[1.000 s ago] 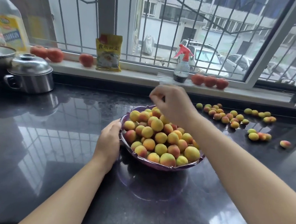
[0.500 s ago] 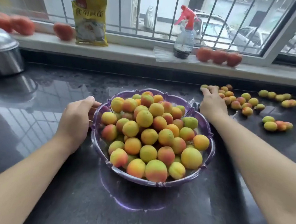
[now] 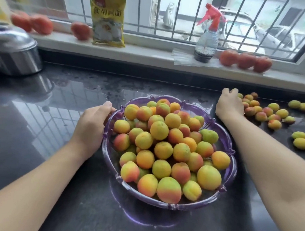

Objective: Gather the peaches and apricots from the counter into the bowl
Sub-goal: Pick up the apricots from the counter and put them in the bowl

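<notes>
Black polished stone made up the surface (image 3: 38, 143), and on it, near the front middle, stood the purple plastic bowl (image 3: 231, 167), heaped well above its rim with yellow, orange and red-blushed fruit. By that heap the gathering looked mostly done, though the bowl seemed close to full. What was left lay to the right of the bowl: a loose cluster of fruit (image 3: 263, 112) on the surface below the windowsill, a short row (image 3: 304, 106) farther right near the edge of view, and a few pieces (image 3: 302, 141) nearer the front. The left hand (image 3: 91, 127) rested against the bowl's left rim, thumb at the edge and fingers curled round the outer wall, apparently steadying it. The right hand (image 3: 230, 104) lay beyond the bowl's far right rim, at the left edge of the loose cluster, fingers bent down over the nearest pieces; whether it had actually closed on any could not be told, since the back of the hand hid them. The row and the front pieces sat well apart from both hands.
</notes>
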